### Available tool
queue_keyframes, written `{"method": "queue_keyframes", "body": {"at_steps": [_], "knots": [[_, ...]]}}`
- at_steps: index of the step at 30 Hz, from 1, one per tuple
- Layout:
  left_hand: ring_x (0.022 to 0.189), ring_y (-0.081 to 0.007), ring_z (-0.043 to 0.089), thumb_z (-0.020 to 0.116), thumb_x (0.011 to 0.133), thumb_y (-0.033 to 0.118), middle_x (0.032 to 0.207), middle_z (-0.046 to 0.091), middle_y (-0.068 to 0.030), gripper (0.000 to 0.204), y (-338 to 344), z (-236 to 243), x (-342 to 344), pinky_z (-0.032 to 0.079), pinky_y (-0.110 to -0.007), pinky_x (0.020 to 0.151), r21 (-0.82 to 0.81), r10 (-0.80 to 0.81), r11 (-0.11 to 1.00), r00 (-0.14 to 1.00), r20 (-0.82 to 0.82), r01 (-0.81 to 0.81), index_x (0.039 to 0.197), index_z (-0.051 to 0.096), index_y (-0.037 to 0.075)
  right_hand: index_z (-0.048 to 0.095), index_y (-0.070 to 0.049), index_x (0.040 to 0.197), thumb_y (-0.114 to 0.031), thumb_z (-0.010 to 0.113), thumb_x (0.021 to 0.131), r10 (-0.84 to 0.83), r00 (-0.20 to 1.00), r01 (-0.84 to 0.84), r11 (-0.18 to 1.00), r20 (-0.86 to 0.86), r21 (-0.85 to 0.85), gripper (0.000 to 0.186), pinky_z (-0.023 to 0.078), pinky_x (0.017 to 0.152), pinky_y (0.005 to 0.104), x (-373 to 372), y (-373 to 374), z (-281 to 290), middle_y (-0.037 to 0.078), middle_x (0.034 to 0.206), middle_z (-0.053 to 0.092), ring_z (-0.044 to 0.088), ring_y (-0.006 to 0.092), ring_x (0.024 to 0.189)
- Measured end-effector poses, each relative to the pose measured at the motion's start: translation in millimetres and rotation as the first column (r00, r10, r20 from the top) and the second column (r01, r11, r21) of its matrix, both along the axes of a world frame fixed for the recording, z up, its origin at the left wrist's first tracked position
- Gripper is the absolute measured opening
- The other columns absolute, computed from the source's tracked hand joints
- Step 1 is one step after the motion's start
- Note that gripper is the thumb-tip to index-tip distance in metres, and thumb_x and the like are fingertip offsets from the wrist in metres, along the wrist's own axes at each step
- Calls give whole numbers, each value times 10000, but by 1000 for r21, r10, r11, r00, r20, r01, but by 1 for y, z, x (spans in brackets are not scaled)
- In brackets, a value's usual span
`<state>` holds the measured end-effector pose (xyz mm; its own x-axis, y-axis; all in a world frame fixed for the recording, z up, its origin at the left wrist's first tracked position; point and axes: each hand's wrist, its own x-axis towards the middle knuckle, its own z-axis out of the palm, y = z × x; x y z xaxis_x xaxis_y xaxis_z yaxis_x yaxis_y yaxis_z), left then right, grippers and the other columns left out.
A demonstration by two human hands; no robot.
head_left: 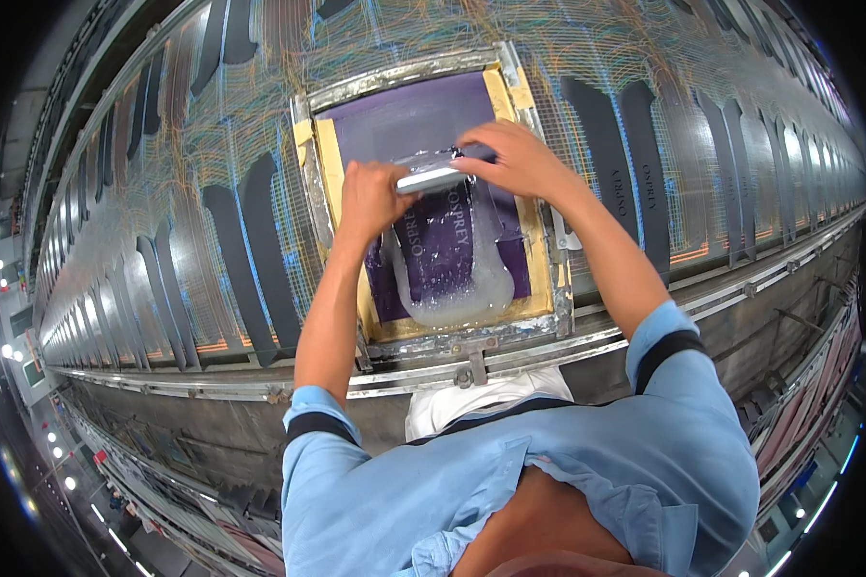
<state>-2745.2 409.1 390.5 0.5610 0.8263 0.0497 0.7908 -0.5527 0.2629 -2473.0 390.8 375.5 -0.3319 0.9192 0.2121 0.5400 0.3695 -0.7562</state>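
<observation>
Both hands grip a squeegee [431, 179] with a pale, bar-like edge, held across the middle of a screen-printing frame [404, 70]. My left hand [373, 199] is closed round its left end, and my right hand [518, 160] round its right end. Within the metal frame, yellowish tape [542, 279] borders a purple mesh [520, 273] bearing lettering. Translucent whitish ink [462, 306] lies thick on the near part of the mesh, in a curved band below the squeegee. Parts of the squeegee are hidden by my fingers.
Dark, strip-shaped pieces [595, 144] lie in pairs along the long printing table [337, 48], on both sides of the frame. Coloured lines cover the tabletop. A metal rail [606, 332] with clamps runs along its near edge, close to my body.
</observation>
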Motion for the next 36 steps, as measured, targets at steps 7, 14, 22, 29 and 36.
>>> {"method": "queue_keyframes", "body": {"at_steps": [7, 14, 22, 29, 36], "knots": [[678, -346, 681, 860, 694, 210, 739, 708, -138, 183, 28, -8, 7, 526, -423, 661, 37, -3, 999, 990, 144, -3, 821, 782, 103, 717, -82, 950, -209, 766, 763, 76, 910, -60, 997, 407, -51, 232, 475, 895, 466, -55, 33, -19, 167, 920, 732, 685, 346, 970], [795, -279, 641, 834, 635, 179, 803, 684, -63, 220, -163, -17, -11, 428, -444, 789, -135, 53, 990, 991, 126, -36, 830, 737, 152, 682, -72, 861, -139, 781, 687, 192, 938, -210, 977, 288, 31, 211, 460, 873, 437, -60, -145, -26, 121, 798, 674, 657, 315, 897], [698, -302, 664, 880, 676, 244, 690, 690, -94, 260, -23, -3, -4, 425, -425, 760, -19, -34, 999, 997, 70, 35, 887, 789, 123, 682, -84, 865, -193, 782, 740, 114, 918, -141, 989, 380, 44, 194, 479, 803, 479, -54, -15, -17, 131, 789, 672, 656, 357, 856], [702, -347, 667, 877, 687, 259, 692, 693, -119, 243, 29, -11, -1, 459, -448, 748, 43, 13, 999, 996, 83, -17, 860, 776, 121, 725, -92, 885, -202, 774, 746, 47, 924, -45, 999, 379, -14, 185, 509, 811, 505, -60, 40, -26, 158, 837, 726, 692, 381, 868], [773, -264, 623, 860, 604, 134, 753, 671, -37, 273, -125, -23, -16, 392, -405, 766, -64, -39, 997, 990, 136, 48, 846, 733, 137, 637, -80, 854, -101, 766, 694, 133, 941, -135, 991, 311, -14, 207, 462, 847, 452, -66, -121, -33, 96, 823, 674, 646, 311, 896]]}}
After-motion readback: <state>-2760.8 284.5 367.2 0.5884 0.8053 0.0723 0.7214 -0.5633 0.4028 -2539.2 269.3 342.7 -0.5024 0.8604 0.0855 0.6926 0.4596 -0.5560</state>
